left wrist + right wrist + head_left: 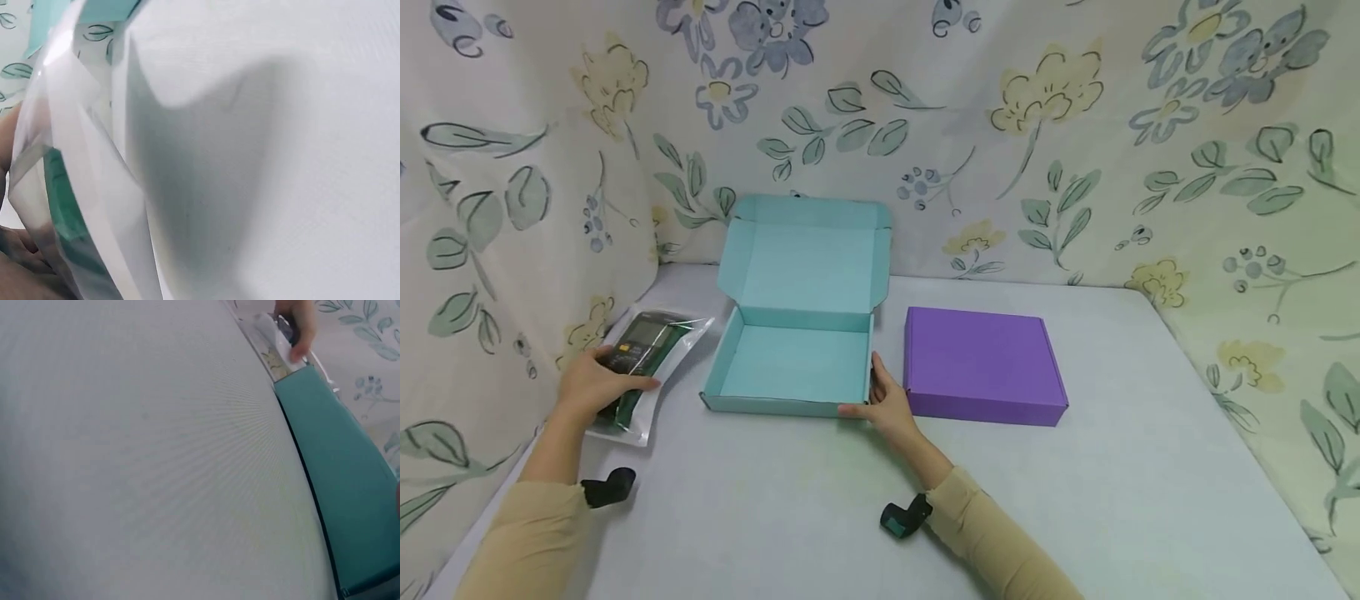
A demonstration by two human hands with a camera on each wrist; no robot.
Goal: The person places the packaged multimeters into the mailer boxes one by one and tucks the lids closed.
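Observation:
At the left, my left hand (pixel 591 387) grips a clear plastic bag (pixel 651 404) by its side. Inside the bag are a black device with a screen (pixel 643 333) and something green. The bag looks tilted, partly lifted off the table. In the left wrist view the bag's clear edge (pixel 112 194) hides most of the fingers. A turquoise cardboard box (pixel 782 407) stands with its lid raised and nothing inside. My right hand (pixel 891 408) holds its front right corner, thumb on the front and fingers along the side. The right wrist view shows the box's front wall (pixel 340 481).
A closed purple box (pixel 985 358) lies right of the turquoise one, close to my right hand. The white tabletop (pixel 760 508) extends in front of both. Flowered cloth (pixel 955 150) hangs behind and along the sides.

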